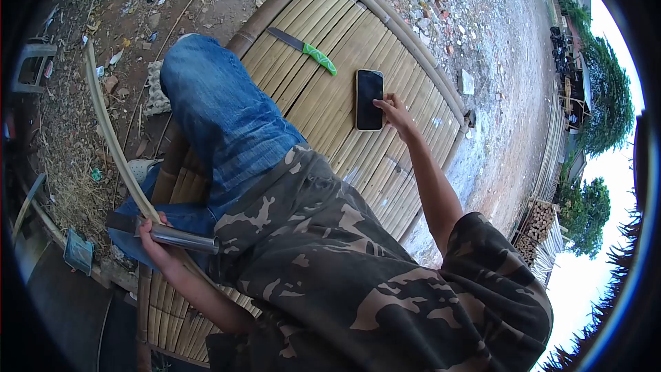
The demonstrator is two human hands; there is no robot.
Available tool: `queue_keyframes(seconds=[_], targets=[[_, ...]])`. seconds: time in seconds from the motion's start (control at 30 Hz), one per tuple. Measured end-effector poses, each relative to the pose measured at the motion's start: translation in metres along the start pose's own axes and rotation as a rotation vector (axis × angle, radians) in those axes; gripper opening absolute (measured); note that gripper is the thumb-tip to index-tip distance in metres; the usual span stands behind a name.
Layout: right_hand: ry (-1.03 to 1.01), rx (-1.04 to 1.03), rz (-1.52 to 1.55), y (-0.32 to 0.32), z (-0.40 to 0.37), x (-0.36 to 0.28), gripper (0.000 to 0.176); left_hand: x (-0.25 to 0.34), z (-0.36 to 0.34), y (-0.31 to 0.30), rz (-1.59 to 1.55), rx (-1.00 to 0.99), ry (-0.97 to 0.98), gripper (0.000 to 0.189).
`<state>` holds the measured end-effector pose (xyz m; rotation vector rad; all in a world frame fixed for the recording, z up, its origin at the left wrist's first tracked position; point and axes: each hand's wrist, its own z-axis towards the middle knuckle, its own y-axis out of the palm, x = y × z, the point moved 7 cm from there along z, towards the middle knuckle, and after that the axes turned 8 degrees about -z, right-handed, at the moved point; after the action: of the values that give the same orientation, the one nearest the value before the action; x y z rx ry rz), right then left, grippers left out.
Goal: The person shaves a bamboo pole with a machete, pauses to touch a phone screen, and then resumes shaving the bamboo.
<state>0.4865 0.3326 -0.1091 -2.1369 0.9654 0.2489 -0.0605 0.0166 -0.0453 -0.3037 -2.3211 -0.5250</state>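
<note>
My left hand (153, 226) is closed around a long, curved bamboo strip (110, 120) and a tool (182, 237) with a shiny metal tube and a dark flat end. Which fingers press on which of the two is hard to make out. A black-screened smartphone (370, 116) lies on the slatted bamboo bench (344, 155). At its right edge is my right hand (395, 113), its thumb over the screen and its other fingers bent by the edge. A knife (318, 58) with a green patterned handle and dark blade rests beyond the phone.
My jeans-clad leg (220, 103) is bent across the bench's left side. Rubble and litter cover the ground (454, 7) around it. A plastic stool (34, 67) stands at the far left, and stacked poles (537, 227) lie at the right.
</note>
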Motion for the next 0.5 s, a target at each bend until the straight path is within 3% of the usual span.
queue_keyframes(seconds=[0.1,0.3,0.5], targets=[[0.089,-0.069,0.227,-0.001,0.002,0.003,0.037,0.000,-0.001,0.000,0.001,0.000,0.005,0.030],[0.004,-0.002,0.010,0.000,-0.005,-0.005,0.036,0.000,-0.001,0.000,-0.002,-0.011,-0.004,0.029],[0.008,-0.037,0.051,0.000,-0.004,-0.003,0.037,0.000,-0.001,0.001,0.001,0.000,0.009,0.029]])
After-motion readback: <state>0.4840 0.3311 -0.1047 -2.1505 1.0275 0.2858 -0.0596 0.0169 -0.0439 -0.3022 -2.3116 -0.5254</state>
